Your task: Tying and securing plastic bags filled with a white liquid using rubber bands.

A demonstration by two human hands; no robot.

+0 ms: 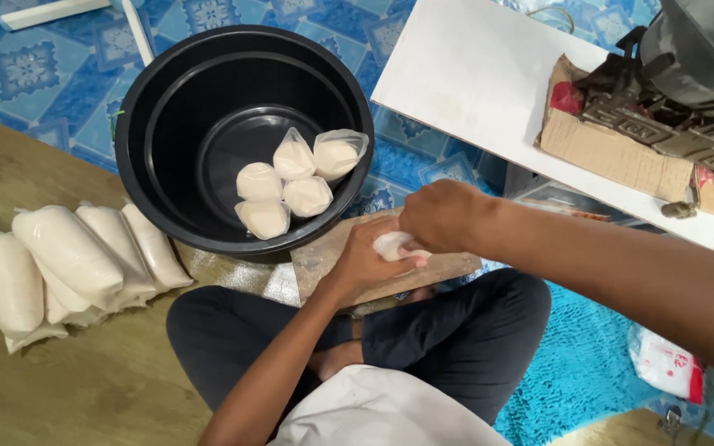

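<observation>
Both hands on it: left hand (369, 260) and right hand (440, 215) pinch small bag (394, 245) over board (390, 272) | five bags in tub (150, 107) | big sacks (68, 256) beside, seemingly more left to pack

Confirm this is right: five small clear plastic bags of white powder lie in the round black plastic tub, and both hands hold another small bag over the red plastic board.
One detail is wrong: the board under the left hand and right hand is bare brown wood, not red plastic, as the head view shows. Five small clear bags do lie in the round black plastic tub, and both hands hold another small bag.
</observation>
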